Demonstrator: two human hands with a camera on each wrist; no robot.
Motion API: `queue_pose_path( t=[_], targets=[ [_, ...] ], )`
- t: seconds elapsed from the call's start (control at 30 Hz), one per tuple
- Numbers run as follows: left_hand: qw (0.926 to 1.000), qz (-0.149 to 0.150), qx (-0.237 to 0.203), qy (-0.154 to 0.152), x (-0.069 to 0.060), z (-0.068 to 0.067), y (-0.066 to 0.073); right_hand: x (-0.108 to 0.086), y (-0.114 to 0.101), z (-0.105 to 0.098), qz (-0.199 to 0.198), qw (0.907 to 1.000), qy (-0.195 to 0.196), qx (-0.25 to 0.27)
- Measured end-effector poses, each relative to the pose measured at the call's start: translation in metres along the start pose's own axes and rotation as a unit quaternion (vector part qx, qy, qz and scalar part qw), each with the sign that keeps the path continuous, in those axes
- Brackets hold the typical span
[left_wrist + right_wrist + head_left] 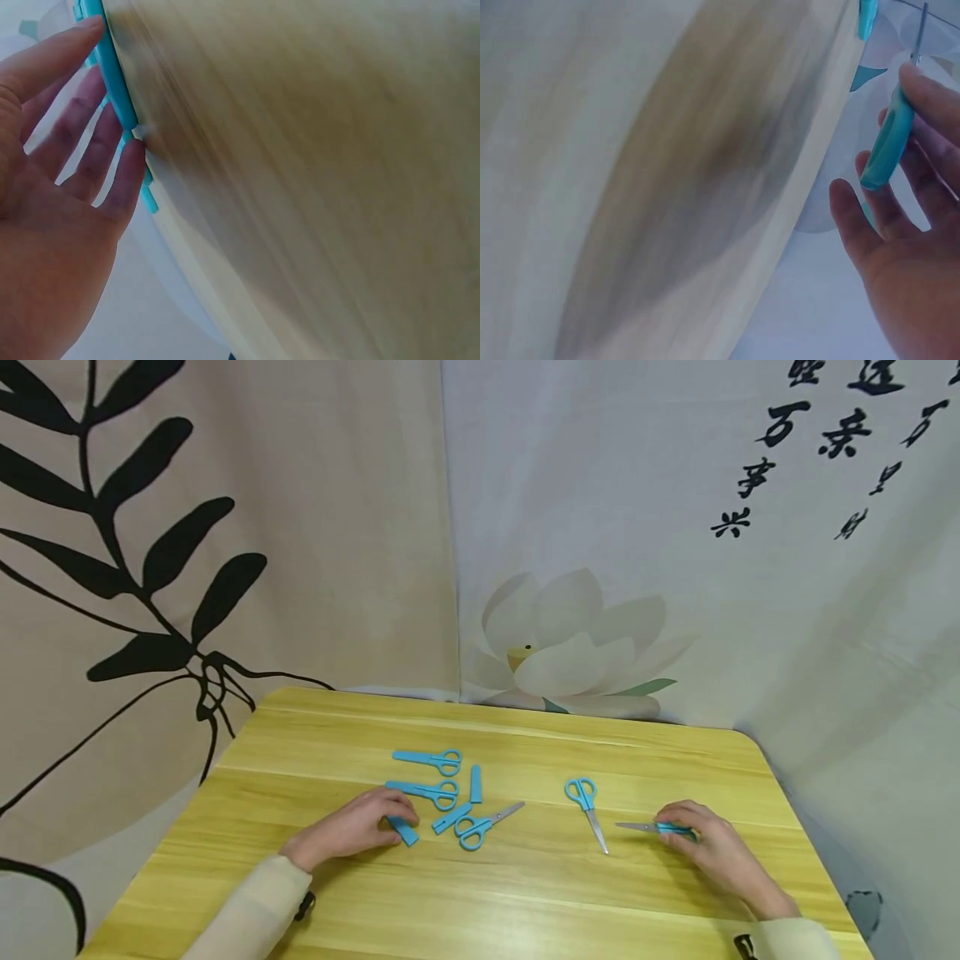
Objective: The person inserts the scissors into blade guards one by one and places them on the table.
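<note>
Indoors, room type unclear: wooden table (525, 902), cloth backdrop (337, 527) printed with leaves (153, 456), lotus (585, 652), calligraphy (845, 433)

The tabletop (525, 914) across from me is pale wood, its grain long and smooth, with a soft gloss where the light catches it. The scissors (586, 806) have handles (582, 797) of smooth blue plastic, more satin than shiny, and bare blades (597, 833) of grey metal. Their sheaths (476, 783) are plain blue plastic too. Behind hangs matt cloth (337, 527), faintly rippled. The pale sleeves (251, 910) are probably soft fabric, though I see little of them.
</note>
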State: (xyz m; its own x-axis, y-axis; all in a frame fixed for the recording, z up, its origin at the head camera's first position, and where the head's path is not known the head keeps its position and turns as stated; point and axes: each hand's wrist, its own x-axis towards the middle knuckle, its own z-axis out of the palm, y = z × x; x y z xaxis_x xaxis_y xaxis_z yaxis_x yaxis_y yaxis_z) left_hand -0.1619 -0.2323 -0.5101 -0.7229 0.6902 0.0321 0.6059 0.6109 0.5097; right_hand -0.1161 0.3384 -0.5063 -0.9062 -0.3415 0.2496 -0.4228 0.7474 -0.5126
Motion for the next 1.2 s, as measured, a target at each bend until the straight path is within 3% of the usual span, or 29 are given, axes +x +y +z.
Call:
queue_pose_path(
  t=[0.57,0.73,0.93,1.2],
  targets=[
    [0.9964,-0.019,-0.083,-0.008,-0.001,0.007,-0.01,0.013,-0.025,0.018,-0.019,0.9996,0.014,0.012],
    [0.9985,-0.027,-0.048,0.004,-0.003,0.008,-0.003,0.02,-0.036,0.025,-0.046,0.9985,0.025,0.016],
    [0.9987,-0.02,0.015,0.045,-0.005,0.01,0.013,0.028,-0.049,0.032,-0.059,0.9976,0.028,0.025],
    [0.9939,-0.013,0.029,0.106,0.0,0.007,0.039,0.041,-0.068,0.042,-0.079,0.9957,0.038,0.029]
  ],
)
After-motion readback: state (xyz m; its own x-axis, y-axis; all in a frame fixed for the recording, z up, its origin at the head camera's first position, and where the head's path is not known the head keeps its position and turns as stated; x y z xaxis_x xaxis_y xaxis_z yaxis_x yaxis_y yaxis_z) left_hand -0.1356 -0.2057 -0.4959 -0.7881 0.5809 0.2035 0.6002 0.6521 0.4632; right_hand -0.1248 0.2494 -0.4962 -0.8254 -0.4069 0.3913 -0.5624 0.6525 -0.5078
